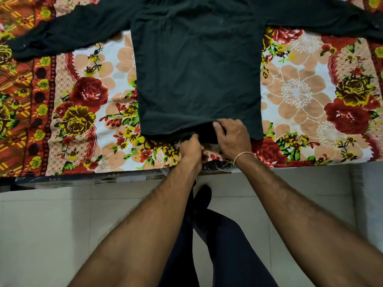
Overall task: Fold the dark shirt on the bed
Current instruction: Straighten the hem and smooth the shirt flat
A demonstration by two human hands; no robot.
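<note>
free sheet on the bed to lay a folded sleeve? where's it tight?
Bare bedsheet right of the shirt body, under the right sleeve; likewise left, under the left sleeve. Tight at the near hem, where the left hand and right hand grip it.

A bed spread with a bright floral cotton sheet of red roses, yellow blooms and peach flowers (296, 94) fills the far side, its dark plastic-wrapped mattress edge (83, 180) above a pale grey tiled floor (62, 224).
</note>
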